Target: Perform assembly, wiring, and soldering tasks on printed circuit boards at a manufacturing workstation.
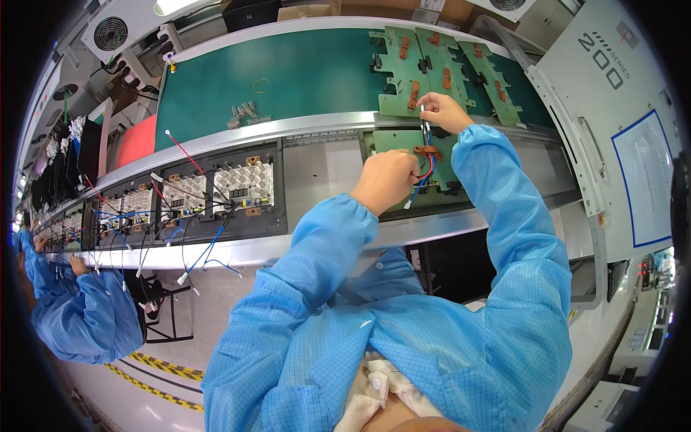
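Note:
My right hand (445, 113) is closed in a pinch on thin wires (426, 128) with small white connectors, held up over the metal rail. Below it, my left hand (389, 178) is curled with its fingertips at a bundle of red, blue and black wires (430, 170); the exact grip is partly hidden. This bundle runs by a brown clip (427, 150) on a green board fixture (392, 140) lying on the line in front of me. A white connector (408, 204) dangles from a blue wire below my left fingers.
Further green boards with brown clips (404, 72) lie on the green mat (324, 72) beyond the rail. Left along the line sit black trays of circuit boards (245, 186) with loose wires. A co-worker in blue (90, 309) works at far left. A white machine panel (612, 129) stands right.

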The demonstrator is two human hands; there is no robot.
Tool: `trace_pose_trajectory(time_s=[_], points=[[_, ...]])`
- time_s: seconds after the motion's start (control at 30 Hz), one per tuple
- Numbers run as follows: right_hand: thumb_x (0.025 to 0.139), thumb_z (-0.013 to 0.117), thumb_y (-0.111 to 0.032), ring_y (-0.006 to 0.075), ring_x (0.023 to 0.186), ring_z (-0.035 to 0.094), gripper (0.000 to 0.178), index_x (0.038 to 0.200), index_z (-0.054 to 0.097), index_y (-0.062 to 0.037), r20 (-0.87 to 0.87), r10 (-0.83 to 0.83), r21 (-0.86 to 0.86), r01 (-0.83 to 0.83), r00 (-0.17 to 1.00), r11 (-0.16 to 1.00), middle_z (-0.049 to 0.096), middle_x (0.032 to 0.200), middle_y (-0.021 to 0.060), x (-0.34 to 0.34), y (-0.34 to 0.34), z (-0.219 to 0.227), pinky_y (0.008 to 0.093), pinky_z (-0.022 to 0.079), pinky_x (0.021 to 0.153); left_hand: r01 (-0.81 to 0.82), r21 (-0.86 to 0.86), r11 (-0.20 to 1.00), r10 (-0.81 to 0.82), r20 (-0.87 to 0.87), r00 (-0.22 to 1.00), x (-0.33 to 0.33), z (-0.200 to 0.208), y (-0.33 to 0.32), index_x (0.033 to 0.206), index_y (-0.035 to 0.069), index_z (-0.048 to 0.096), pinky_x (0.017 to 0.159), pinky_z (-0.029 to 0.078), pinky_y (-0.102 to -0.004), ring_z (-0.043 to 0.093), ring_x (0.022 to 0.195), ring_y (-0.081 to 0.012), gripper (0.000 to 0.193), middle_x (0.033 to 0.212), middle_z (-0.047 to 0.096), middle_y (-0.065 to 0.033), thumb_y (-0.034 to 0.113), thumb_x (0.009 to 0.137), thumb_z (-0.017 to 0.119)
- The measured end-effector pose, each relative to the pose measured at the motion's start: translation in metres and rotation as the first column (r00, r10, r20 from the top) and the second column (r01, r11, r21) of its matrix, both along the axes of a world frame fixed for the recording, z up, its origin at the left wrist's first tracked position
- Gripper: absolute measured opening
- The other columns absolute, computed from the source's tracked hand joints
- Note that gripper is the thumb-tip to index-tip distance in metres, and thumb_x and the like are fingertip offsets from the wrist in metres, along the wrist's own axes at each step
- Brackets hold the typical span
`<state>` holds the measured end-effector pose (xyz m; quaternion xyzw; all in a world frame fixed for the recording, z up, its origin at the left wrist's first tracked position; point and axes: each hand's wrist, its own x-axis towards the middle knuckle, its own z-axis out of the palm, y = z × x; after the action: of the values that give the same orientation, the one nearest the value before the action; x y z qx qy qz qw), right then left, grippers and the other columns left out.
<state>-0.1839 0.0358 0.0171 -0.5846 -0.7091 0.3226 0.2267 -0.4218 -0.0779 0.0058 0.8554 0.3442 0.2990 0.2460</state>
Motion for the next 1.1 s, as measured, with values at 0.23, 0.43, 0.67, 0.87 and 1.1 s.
trace_pose_trajectory(time_s=[0.23, 0.43, 0.67, 0.87, 1.1], points=[[0.081, 0.065, -0.009, 0.0074, 0.069, 0.055, 0.028, 0.106, 0.057, -0.0002, 0.039, 0.002, 0.005, -0.002, 0.999, 1.0, 0.062, 0.078, 0.0013, 0.011, -0.004, 0.002, 0.0233, 0.042, 0.062, -0.126, 0.043, 0.991, 0.129, -0.064, 0.99, -0.001, 0.002, -0.011, 0.079, 0.009, 0.063, 0.062, 0.047, -0.0436, 0.062, 0.073, -0.0324, 0.009, 0.075, 0.062, -0.0091, 0.017, 0.078, 0.066], [0.081, 0.064, -0.014, 0.0118, 0.077, 0.059, 0.024, 0.102, 0.062, -0.0031, 0.0, 0.026, 0.019, -0.026, 1.0, 0.999, 0.065, 0.079, 0.0049, 0.013, -0.013, 0.0, 0.0269, 0.046, 0.07, -0.096, 0.124, 0.988, 0.092, 0.03, 0.995, -0.009, 0.0, -0.027, 0.082, 0.006, 0.053, 0.059, 0.048, -0.0429, 0.062, 0.068, -0.0318, 0.016, 0.077, 0.059, -0.0097, 0.017, 0.082, 0.065], [0.088, 0.059, -0.022, 0.0161, 0.088, 0.063, 0.03, 0.11, 0.065, -0.0027, 0.105, 0.143, -0.087, -0.134, 0.984, 0.987, 0.069, 0.099, 0.0075, 0.019, -0.018, 0.009, 0.0284, 0.048, 0.083, -0.054, 0.132, 0.99, 0.051, 0.024, 0.998, -0.019, -0.007, -0.039, 0.086, 0.007, 0.052, 0.06, 0.048, -0.0418, 0.061, 0.072, -0.0306, 0.016, 0.078, 0.055, -0.0086, 0.016, 0.083, 0.064], [0.093, 0.052, -0.013, 0.017, 0.1, 0.062, 0.027, 0.114, 0.062, 0.0, 0.003, 0.027, 0.207, -0.027, 1.0, 0.978, 0.067, 0.106, 0.0101, 0.008, -0.051, 0.048, 0.028, 0.046, 0.089, -0.057, 0.111, 0.992, 0.05, 0.068, 0.996, -0.029, -0.009, -0.038, 0.095, 0.009, 0.056, 0.062, 0.049, -0.0409, 0.061, 0.076, -0.0298, 0.017, 0.082, 0.058, -0.0087, 0.016, 0.083, 0.065], [0.084, 0.056, -0.003, 0.0263, 0.107, 0.059, 0.033, 0.117, 0.06, -0.0033, 0.389, -0.04, 0.499, -0.174, 0.92, 0.849, 0.063, 0.113, 0.0134, -0.016, -0.137, 0.037, 0.0338, 0.047, 0.091, -0.054, 0.042, 0.998, 0.041, 0.263, 0.964, -0.061, -0.006, -0.079, 0.105, 0.012, 0.06, 0.06, 0.048, -0.0387, 0.061, 0.074, -0.0285, 0.023, 0.081, 0.059, -0.0078, 0.011, 0.082, 0.064]])
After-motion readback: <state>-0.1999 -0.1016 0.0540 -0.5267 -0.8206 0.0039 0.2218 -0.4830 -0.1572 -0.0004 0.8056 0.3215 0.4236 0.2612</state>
